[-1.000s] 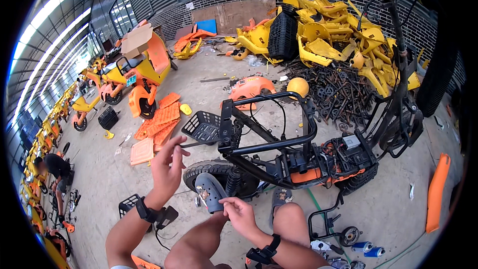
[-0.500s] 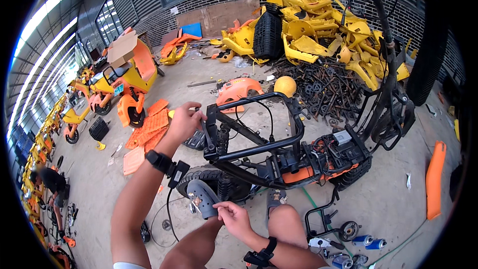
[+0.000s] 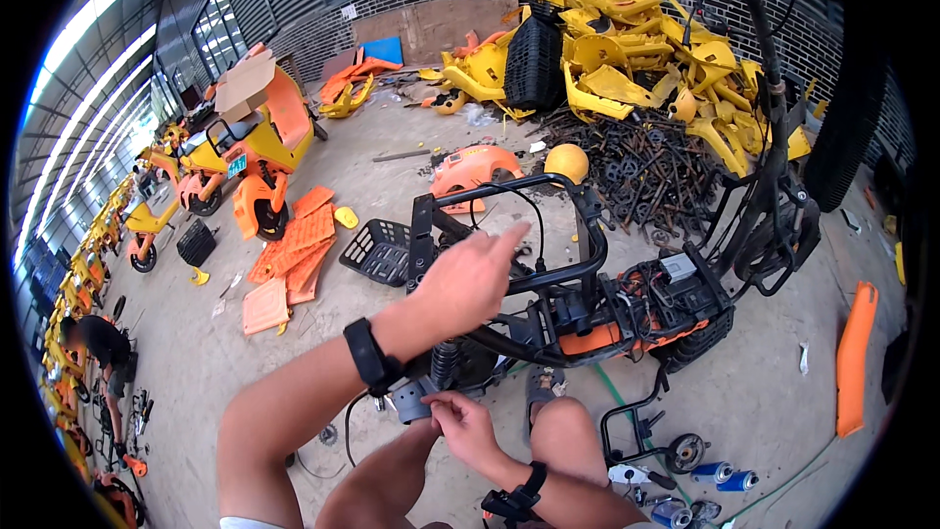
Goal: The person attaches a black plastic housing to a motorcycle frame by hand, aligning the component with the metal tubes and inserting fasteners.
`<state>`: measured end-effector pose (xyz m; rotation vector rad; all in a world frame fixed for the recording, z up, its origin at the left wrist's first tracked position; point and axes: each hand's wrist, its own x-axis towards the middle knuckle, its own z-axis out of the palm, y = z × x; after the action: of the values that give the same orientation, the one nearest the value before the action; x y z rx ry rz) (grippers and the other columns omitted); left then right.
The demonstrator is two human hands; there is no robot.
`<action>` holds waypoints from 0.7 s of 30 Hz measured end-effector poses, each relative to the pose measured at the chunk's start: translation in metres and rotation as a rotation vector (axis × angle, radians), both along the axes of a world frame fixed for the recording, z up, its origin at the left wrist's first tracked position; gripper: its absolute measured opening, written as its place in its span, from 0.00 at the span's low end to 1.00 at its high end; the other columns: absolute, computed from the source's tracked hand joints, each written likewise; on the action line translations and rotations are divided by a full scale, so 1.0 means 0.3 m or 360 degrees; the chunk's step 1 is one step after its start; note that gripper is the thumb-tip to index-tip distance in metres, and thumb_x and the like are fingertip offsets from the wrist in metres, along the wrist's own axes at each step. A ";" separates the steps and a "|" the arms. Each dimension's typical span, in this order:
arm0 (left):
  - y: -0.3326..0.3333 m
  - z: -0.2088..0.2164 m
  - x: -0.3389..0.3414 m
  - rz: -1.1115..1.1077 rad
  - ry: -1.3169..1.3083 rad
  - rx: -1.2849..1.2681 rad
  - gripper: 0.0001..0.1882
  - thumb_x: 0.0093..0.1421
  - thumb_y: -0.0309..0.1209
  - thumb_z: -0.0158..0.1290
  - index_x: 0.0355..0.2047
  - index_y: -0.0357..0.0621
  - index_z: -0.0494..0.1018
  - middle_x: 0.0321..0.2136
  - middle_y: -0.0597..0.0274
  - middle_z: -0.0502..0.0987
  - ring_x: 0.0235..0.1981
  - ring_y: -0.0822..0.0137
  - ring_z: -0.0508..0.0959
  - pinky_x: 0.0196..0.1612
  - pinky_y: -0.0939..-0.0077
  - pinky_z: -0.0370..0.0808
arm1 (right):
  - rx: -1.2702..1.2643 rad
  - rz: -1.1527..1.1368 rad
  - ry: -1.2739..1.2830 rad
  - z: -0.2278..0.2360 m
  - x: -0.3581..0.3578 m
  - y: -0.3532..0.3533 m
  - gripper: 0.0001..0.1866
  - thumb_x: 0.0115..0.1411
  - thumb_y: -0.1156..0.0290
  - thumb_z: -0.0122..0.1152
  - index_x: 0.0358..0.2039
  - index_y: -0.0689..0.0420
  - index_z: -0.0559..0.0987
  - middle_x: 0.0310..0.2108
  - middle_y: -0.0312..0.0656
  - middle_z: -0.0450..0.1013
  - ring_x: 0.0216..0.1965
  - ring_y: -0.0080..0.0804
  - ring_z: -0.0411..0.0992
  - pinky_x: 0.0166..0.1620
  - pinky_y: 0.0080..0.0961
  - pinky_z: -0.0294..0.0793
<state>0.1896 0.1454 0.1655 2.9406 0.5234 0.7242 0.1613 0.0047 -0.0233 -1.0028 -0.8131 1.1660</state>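
My left hand (image 3: pixel 465 279) is raised over the black frame (image 3: pixel 558 281) of a stripped electric scooter. Its index finger stretches toward the upper right, and nothing shows in it; the other fingers are partly hidden. Low down, by my grey clog (image 3: pixel 408 402), my right hand (image 3: pixel 468 433) has its thumb and fingers pressed together. Anything between them is too small to make out. To the right of the left hand, the scooter's open middle holds wiring and a silvery box (image 3: pixel 676 267), with an orange part (image 3: pixel 590 341) below.
A black basket (image 3: pixel 377 253) and orange panels (image 3: pixel 294 253) lie left of the frame. Blue cans (image 3: pixel 712 472) stand at the lower right. Yellow panels (image 3: pixel 607 83) and dark metal parts (image 3: pixel 636 171) are heaped behind. Another person (image 3: pixel 103 348) bends down at far left.
My left hand has moved right and down, from the frame's left end to over its middle, its index finger now extended. My right hand has stayed nearly still.
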 end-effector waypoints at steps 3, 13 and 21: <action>-0.090 -0.006 -0.065 -0.0303 -0.0062 0.0375 0.28 0.48 0.19 0.52 0.53 0.34 0.66 0.27 0.56 0.69 0.28 0.57 0.70 0.33 0.65 0.70 | 0.0007 -0.0009 -0.0029 -0.008 0.003 0.004 0.08 0.62 0.76 0.54 0.38 0.61 0.81 0.22 0.33 0.74 0.24 0.14 0.69 0.30 0.15 0.68; -0.146 -0.036 -0.367 -0.0093 -0.0550 0.0165 0.17 0.50 0.17 0.59 0.42 0.37 0.75 0.37 0.55 0.74 0.34 0.61 0.75 0.36 0.71 0.74 | 0.0053 0.0009 -0.0068 -0.006 -0.017 0.007 0.09 0.62 0.74 0.54 0.38 0.60 0.81 0.22 0.33 0.74 0.24 0.15 0.70 0.29 0.15 0.68; -0.069 -0.086 -0.467 0.0467 -0.1300 -0.1192 0.08 0.63 0.21 0.47 0.41 0.32 0.71 0.23 0.63 0.70 0.19 0.75 0.69 0.22 0.82 0.66 | -0.0037 0.0098 -0.0123 0.023 -0.018 -0.008 0.09 0.64 0.74 0.52 0.41 0.60 0.79 0.23 0.31 0.72 0.25 0.14 0.67 0.29 0.14 0.65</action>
<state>0.0494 0.1246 0.1397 1.7115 0.8753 1.2943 0.1559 0.0023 -0.0163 -1.0533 -0.8986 1.1974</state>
